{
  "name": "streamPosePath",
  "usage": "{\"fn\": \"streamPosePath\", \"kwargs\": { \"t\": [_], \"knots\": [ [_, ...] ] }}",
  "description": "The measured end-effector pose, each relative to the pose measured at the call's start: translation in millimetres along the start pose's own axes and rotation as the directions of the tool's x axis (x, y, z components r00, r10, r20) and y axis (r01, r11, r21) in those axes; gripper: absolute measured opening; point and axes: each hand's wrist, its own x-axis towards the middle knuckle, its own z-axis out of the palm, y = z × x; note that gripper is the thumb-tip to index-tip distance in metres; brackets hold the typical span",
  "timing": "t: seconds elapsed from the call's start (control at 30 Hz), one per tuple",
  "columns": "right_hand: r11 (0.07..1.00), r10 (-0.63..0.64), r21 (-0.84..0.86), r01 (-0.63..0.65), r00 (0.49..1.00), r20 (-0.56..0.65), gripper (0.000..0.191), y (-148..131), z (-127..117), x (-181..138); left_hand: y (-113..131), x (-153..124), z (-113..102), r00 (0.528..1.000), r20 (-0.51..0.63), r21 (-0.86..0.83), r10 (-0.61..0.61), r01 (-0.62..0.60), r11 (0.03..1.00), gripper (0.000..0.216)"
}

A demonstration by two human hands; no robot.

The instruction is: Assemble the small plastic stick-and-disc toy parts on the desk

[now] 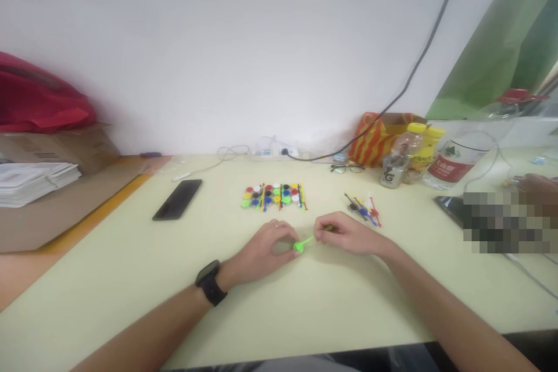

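A bright green arrow spinner (299, 247), with a round disc and a thin shaft, spans my two hands just above or on the table. My left hand (264, 250), with a black watch at the wrist, pinches the disc between thumb and fingers. The shaft's other end is held in the curled fingers of my right hand (344, 235), which partly hide it. Beyond them lies a neat group of coloured discs and arrows (274, 195). Several loose arrow pieces (364, 209) in black, blue, white and red lie past my right hand.
A phone (178, 200) lies on the left of the table (235, 325). Glasses (347, 168), a striped bag (370, 139) and bottles (401, 157) stand back right. Cardboard (78, 203) and papers (37, 183) are far left. Another person's hand (536, 192) shows at right.
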Motion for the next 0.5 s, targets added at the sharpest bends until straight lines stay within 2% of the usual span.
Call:
{"fn": "streamPosePath", "kwargs": {
  "t": [0.17,0.37,0.5],
  "knots": [
    [0.998,-0.015,0.060,0.016,1.000,-0.028,0.021,-4.5,2.7,-4.0,-1.1,0.9,0.8,0.994,-0.028,-0.115,-0.102,0.098,0.989,0.014],
    [0.972,-0.034,0.222,0.081,0.978,-0.208,0.030,-2.9,12.1,0.2,-5.8,5.2,4.7,0.972,-0.048,-0.385,-0.229,0.193,0.902,0.030],
    [0.950,-0.070,0.288,0.123,0.979,-0.189,0.031,-3.8,27.5,4.2,-1.9,6.6,4.6,0.973,-0.028,-0.488,-0.228,0.186,0.853,0.033]
  ]
}}
